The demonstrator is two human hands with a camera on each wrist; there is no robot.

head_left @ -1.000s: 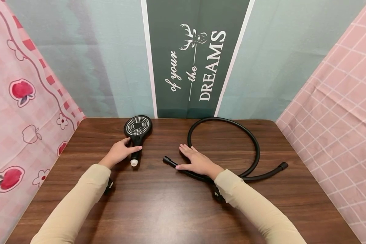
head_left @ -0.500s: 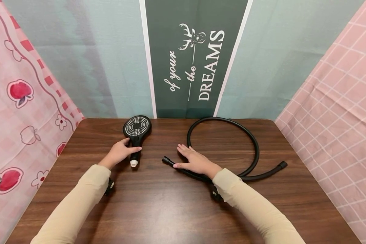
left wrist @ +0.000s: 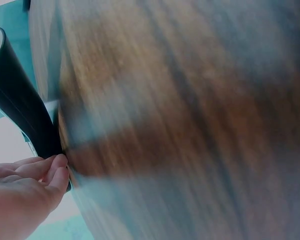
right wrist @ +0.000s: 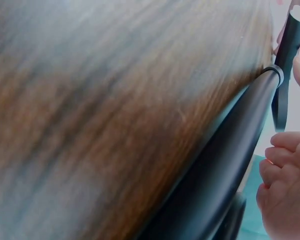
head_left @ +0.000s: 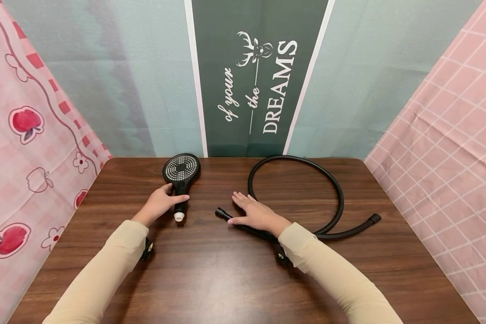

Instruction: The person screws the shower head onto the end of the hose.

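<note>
A black shower head (head_left: 182, 173) lies face up on the table's left side, its white threaded end (head_left: 179, 217) toward me. My left hand (head_left: 159, 203) grips its handle, thumb across the top and fingers along the left side. In the left wrist view the handle (left wrist: 25, 100) rises past the curled fingers (left wrist: 52, 172). To the right lies a black shower hose (head_left: 340, 193) in a loose loop. My right hand (head_left: 254, 215) hovers with extended fingers over the hose near its left end fitting (head_left: 221, 212). The right wrist view has the hose (right wrist: 215, 160) beside that hand (right wrist: 287, 185).
The brown wooden table (head_left: 210, 279) reaches back to a green-grey curtain (head_left: 243, 126). Pink patterned cloths hang at the left (head_left: 28, 171) and right (head_left: 441, 135). The hose's other end fitting (head_left: 374, 218) points right.
My right hand has shifted slightly left along the hose, toward its left end fitting. The left hand and shower head have stayed in place.
</note>
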